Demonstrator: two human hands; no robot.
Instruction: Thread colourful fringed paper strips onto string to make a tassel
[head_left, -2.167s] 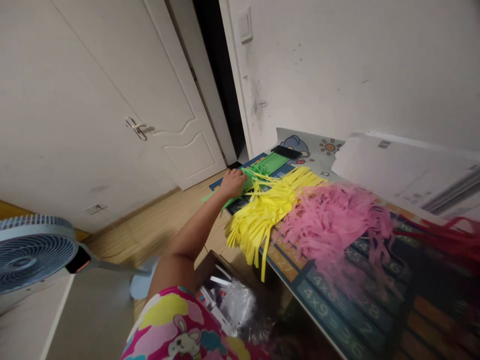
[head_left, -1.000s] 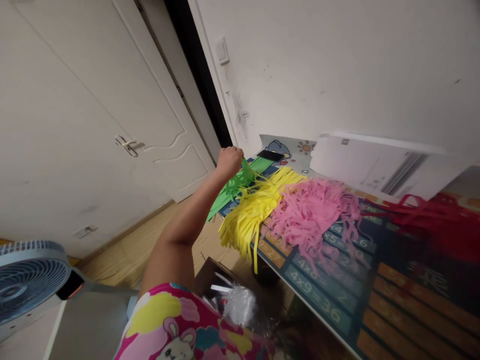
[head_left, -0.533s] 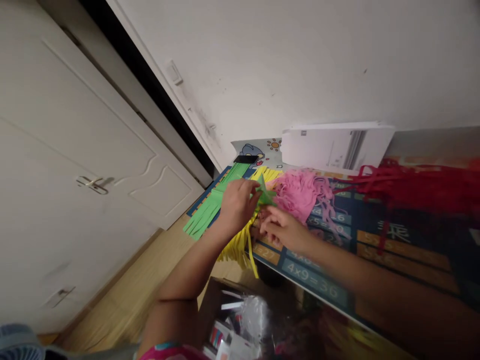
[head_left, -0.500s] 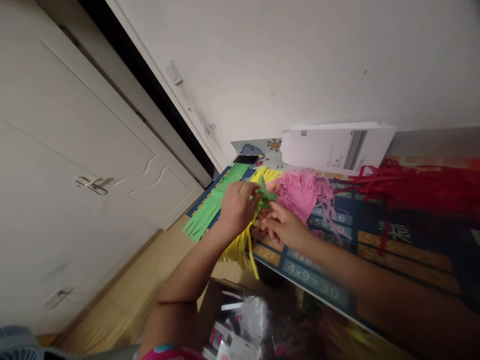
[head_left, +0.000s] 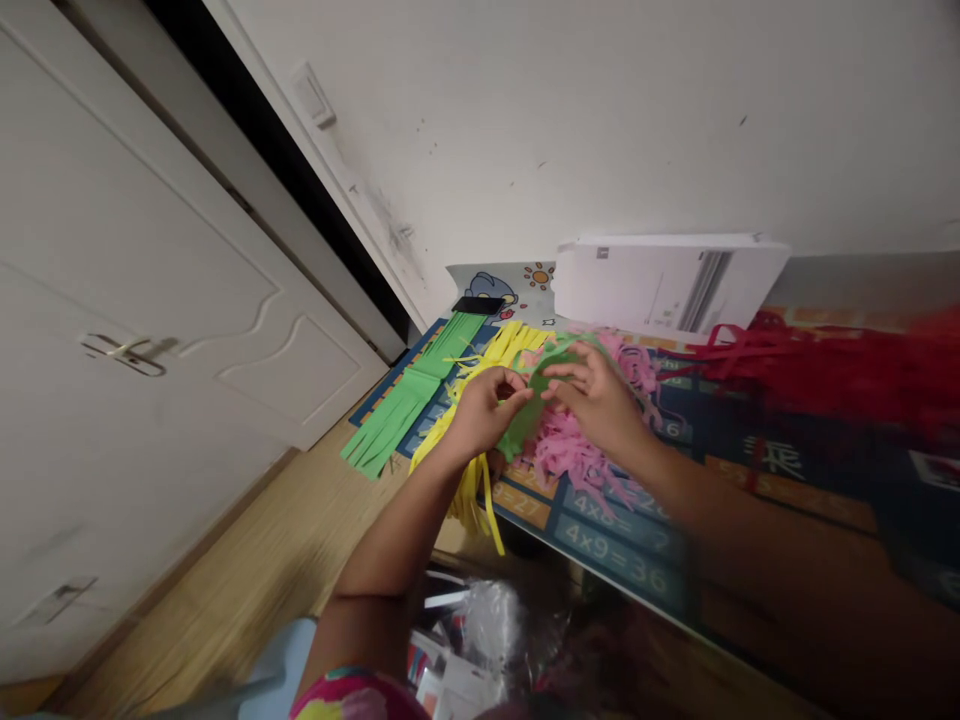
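Note:
My left hand (head_left: 491, 405) pinches a green crepe-paper piece (head_left: 517, 435) between thumb and fingertips. Close to its right, my right hand (head_left: 592, 395) has bent fingers round the same piece, whose upper part curves behind them. Just where the right fingertips press is partly hidden. Beneath the hands lie a pink fringed bundle (head_left: 574, 455) and a yellow fringed bundle (head_left: 480, 385), whose strips hang over the table edge. To the left, a flat green fringed sheet (head_left: 405, 385) has slits cut at its ends, and a black phone-like object (head_left: 480, 305) rests on its far end.
Red shredded strips (head_left: 840, 370) spread over the right of the table, on a printed multiplication mat (head_left: 622, 555). A white box (head_left: 667, 285) leans against the wall. Below the table edge sits clear plastic wrapping (head_left: 491, 625) among packets. A door (head_left: 150, 300) stands at left.
The green crepe piece, bunched between my fingers before, now spreads in a longer curve. My right hand has risen, its fingers lifted off the pink bundle. The view has shifted slightly.

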